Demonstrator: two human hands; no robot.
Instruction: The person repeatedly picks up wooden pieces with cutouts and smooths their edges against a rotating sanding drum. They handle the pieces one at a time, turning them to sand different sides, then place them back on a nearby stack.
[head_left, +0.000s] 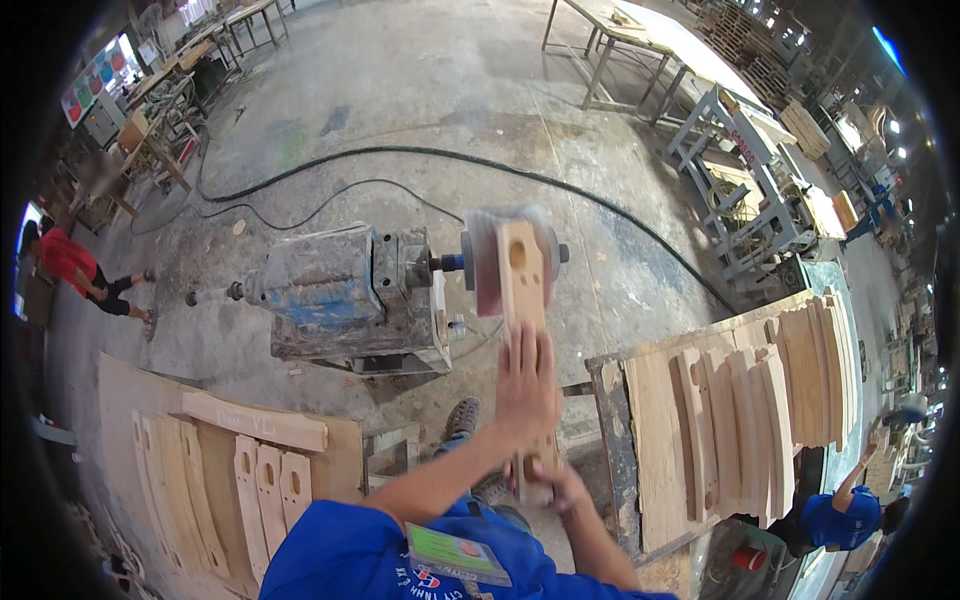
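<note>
A pale wooden chair-part-like piece [521,275], with an oval slot and small holes near its far end, is held lengthwise in front of me. Its far end overlaps the sanding wheel [484,262], whose blurred rim suggests spinning; whether they touch is hard to tell. My left hand [528,388] lies over the middle of the wood, fingers stretched along it and closed on it. Around the near end, my right hand [560,487] is closed, its fingers partly hidden. The wheel sits on the shaft of a worn grey-and-blue motor [322,285].
Similar wooden pieces [272,490] lie on a board at left; more curved pieces [735,425] are stacked on the right table [650,450]. Black cable [420,150] crosses the floor behind the motor. One person [75,262] is far left, another [842,515] at lower right.
</note>
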